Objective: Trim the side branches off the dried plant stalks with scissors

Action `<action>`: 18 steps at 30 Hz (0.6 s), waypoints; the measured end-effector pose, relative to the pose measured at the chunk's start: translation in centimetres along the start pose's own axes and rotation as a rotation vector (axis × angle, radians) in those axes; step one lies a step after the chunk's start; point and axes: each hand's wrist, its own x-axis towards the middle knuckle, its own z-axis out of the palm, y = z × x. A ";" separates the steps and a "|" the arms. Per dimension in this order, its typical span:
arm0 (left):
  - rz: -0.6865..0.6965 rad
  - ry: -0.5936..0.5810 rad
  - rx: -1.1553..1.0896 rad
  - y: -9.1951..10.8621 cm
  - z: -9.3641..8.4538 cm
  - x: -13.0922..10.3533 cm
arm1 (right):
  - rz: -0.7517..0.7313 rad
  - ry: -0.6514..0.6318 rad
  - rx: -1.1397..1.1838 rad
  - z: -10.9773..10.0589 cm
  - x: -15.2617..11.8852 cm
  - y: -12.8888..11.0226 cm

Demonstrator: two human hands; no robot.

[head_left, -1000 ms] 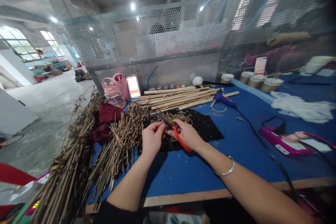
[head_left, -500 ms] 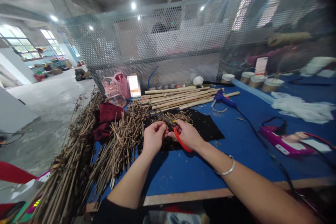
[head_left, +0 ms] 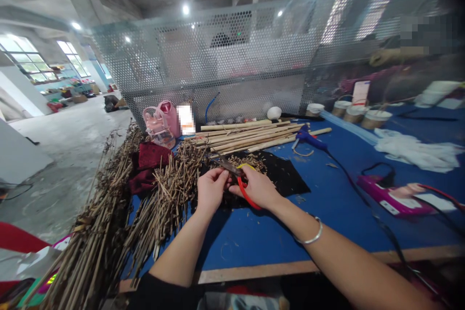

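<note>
My right hand (head_left: 260,187) is wrapped around scissors (head_left: 244,194) with red and yellow handles; their dark blades point up and left, over the fingertips of the other hand. Thumb and fingers of my left hand (head_left: 211,189) are pinched together close to the blades, and what they hold is too small and hidden to name. Beneath and beyond both hands, short cut bits of dried stem (head_left: 258,161) lie on a black cloth (head_left: 292,177). Left of my left hand is a heap of dried stalks (head_left: 169,193).
A longer bundle of dried stalks (head_left: 96,232) hangs over the left table edge, beside dark red fabric (head_left: 154,156). Pale wooden sticks (head_left: 254,133) lie behind the cloth. A blue glue gun (head_left: 310,138) trails its cord towards a purple power strip (head_left: 392,197). Perforated metal panels (head_left: 225,68) stand behind.
The scissors and my right hand have shifted slightly left. The blades look a little more spread than before. My left hand stays pinched in nearly the same spot.
</note>
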 end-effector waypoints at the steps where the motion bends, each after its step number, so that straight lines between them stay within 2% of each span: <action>1: 0.019 0.007 0.033 0.0 0.0 -0.1 | -0.020 0.017 -0.011 0.0 0.0 -0.1; 5: 0.128 0.042 0.192 0.3 0.0 -0.5 | -0.058 0.061 -0.049 0.0 0.1 -0.2; 9: 0.197 0.073 0.315 0.5 -0.1 -0.7 | 0.006 0.041 -0.011 0.1 0.0 -0.2; 15: 0.190 0.123 0.316 0.2 -0.2 -0.4 | 0.081 -0.010 -0.006 0.3 0.1 0.4; 18: 0.142 0.124 0.232 -0.1 -0.1 -0.2 | 0.086 -0.043 0.016 0.4 0.2 0.5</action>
